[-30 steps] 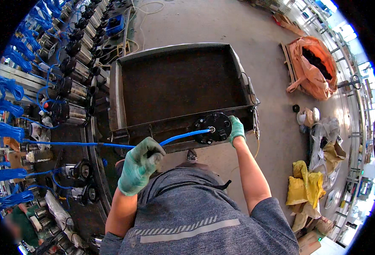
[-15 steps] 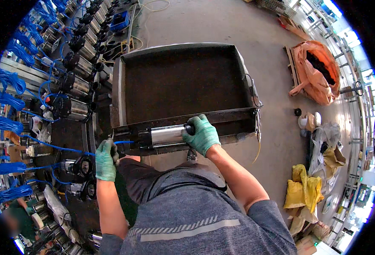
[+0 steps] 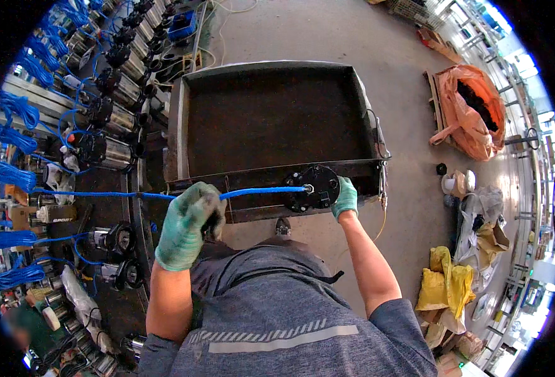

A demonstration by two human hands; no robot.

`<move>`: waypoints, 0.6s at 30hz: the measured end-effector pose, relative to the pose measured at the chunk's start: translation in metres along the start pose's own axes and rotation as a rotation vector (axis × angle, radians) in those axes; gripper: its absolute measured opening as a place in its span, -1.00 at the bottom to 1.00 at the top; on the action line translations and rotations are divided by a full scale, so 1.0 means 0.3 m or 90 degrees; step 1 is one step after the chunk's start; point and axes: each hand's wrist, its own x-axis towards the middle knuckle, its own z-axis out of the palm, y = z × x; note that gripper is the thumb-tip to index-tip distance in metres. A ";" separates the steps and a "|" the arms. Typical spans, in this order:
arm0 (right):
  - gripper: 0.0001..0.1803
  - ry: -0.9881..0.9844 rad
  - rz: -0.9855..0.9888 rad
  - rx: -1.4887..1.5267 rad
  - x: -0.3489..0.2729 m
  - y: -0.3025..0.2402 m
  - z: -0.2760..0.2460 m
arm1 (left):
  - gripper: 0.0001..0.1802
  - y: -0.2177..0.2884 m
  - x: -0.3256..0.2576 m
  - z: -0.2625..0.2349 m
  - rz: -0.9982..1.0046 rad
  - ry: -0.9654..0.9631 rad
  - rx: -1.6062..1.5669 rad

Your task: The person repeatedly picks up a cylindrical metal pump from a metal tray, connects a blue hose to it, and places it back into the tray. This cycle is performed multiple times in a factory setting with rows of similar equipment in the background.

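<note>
A pump (image 3: 320,196) stands on end at the near rim of the dark metal tank (image 3: 180,125), its round black end turned up toward me. The blue cable (image 3: 265,191) rises from that end and stretches left. My left hand (image 3: 189,226), in a green work glove with dark fingertips, is closed round the cable. On the pump's right edge, my gloved right hand (image 3: 346,198) grips it, with some fingers out of sight behind it. The steel body of the pump is hidden beneath its top.
Rows of similar pumps (image 3: 117,151) with coiled blue cables (image 3: 7,174) line the left side. An orange sack (image 3: 472,113) rests at the far right, with yellow bags (image 3: 444,279) nearer. A thin yellow hose (image 3: 382,221) hangs at the tank's right corner. Another person is partly visible at lower left.
The pump has gone from lying sideways to standing on end, farther right. My right hand moved right with it. My left hand rose and shifted right along the cable, which is now taut.
</note>
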 end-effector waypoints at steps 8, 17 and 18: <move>-0.64 -0.030 0.162 0.299 0.011 0.177 0.098 | -0.62 -0.041 -0.003 -0.027 -0.009 0.014 0.011; -0.53 -0.334 0.203 0.389 0.066 -0.231 -0.124 | -0.60 -0.022 -0.055 -0.331 -0.057 0.276 -0.282; -0.54 -0.350 0.146 0.370 0.068 -0.249 -0.122 | -0.61 -0.033 -0.059 -0.365 -0.050 0.290 -0.290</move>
